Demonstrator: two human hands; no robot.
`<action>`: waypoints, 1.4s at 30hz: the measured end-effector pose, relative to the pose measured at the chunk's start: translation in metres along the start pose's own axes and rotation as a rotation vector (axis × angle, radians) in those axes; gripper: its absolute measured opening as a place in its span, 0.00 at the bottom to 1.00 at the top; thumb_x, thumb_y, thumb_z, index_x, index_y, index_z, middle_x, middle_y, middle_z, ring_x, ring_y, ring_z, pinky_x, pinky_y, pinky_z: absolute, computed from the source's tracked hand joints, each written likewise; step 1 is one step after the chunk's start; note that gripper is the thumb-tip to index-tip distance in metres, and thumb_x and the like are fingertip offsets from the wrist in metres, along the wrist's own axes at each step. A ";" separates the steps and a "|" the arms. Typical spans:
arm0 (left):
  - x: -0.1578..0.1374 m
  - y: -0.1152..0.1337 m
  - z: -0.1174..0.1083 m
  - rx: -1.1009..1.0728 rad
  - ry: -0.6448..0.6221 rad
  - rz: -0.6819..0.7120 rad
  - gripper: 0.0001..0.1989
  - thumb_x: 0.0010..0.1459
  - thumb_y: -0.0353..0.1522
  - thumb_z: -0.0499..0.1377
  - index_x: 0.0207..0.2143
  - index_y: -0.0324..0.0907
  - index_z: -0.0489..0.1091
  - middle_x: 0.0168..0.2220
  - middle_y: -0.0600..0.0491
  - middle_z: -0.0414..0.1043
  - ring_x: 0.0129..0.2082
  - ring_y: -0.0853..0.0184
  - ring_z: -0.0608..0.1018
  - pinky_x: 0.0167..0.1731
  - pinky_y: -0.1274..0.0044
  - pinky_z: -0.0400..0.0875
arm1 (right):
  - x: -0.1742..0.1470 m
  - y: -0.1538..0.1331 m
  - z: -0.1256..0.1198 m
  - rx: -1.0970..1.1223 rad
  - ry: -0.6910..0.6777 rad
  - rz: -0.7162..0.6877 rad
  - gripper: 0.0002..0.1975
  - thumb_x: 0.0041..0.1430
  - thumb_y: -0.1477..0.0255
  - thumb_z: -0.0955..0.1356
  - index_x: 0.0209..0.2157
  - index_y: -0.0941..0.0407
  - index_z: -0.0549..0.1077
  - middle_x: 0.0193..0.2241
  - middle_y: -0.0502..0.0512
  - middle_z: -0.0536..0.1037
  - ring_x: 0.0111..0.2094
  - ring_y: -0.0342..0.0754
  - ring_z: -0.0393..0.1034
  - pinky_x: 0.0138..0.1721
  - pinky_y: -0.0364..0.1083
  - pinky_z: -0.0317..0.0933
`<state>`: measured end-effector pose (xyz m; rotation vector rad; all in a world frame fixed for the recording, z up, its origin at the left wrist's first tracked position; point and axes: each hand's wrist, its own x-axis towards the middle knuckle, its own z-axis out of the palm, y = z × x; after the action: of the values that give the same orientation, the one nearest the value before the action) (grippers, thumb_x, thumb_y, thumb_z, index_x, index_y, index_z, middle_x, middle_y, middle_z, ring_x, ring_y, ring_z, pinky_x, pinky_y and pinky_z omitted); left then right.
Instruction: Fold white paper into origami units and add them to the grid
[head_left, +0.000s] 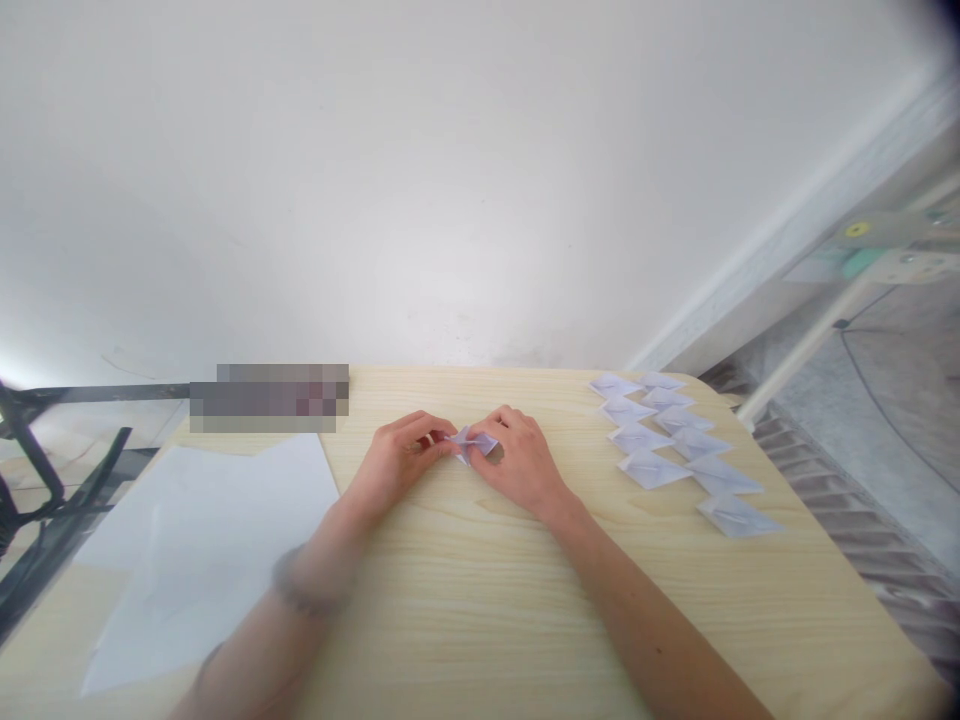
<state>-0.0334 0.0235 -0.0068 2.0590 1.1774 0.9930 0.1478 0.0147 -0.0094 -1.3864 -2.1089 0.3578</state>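
Two hands, one small folded paper point(463, 441) between them above the middle of the surface point(465, 590): the left hand point(409, 450) pinches its left end by the fingertips, the right hand point(519, 455) pinches its right part. Far right, ten folded pieces point(652, 469) lie in two columns, four left and six right. White sheets point(217, 550), overlapping and hard to count, lie left of the left hand
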 end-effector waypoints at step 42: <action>0.001 -0.009 -0.004 0.047 0.131 -0.299 0.13 0.49 0.40 0.58 0.35 0.43 0.67 0.31 0.55 0.76 0.28 0.69 0.75 0.31 0.79 0.68 | -0.003 0.019 -0.007 0.305 0.109 0.016 0.09 0.57 0.71 0.62 0.40 0.54 0.68 0.36 0.51 0.75 0.36 0.44 0.71 0.39 0.43 0.63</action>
<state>-0.0400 0.0292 -0.0111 1.8048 1.5366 0.9715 0.1665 0.0191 -0.0149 -1.2164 -1.8658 0.5710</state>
